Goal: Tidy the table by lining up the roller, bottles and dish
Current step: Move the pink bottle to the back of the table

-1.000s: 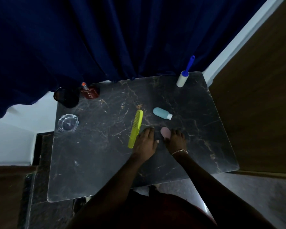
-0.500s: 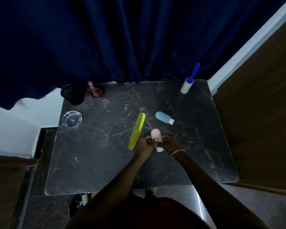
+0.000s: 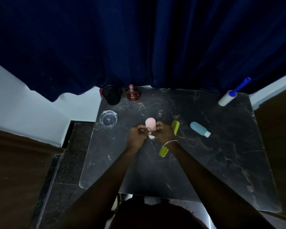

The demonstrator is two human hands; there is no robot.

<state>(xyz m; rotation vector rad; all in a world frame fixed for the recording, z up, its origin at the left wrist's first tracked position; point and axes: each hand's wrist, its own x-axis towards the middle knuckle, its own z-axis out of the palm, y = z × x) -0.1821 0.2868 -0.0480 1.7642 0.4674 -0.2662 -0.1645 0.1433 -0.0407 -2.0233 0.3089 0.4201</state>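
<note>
A pink bottle (image 3: pixel 150 123) with a white cap is held above the dark marble table (image 3: pixel 221 162), between my left hand (image 3: pixel 137 135) and my right hand (image 3: pixel 163 132), both closed on its lower half. A teal bottle (image 3: pixel 199 129) lies on its side to the right. The lint roller (image 3: pixel 227 97), white with a blue handle, lies at the far right corner. A clear glass dish (image 3: pixel 109 119) sits near the left edge. A red-brown perfume bottle (image 3: pixel 133 94) stands at the back.
A yellow-green comb (image 3: pixel 163 151) lies partly under my right wrist. A black cup (image 3: pixel 112 95) stands at the back left corner. A dark blue curtain (image 3: pixel 139 43) hangs behind the table. A wooden panel (image 3: pixel 277 138) borders the right side.
The pink bottle was lifted off the table by both hands and carried left past the comb. The camera view shifted, so the table now appears further right.
</note>
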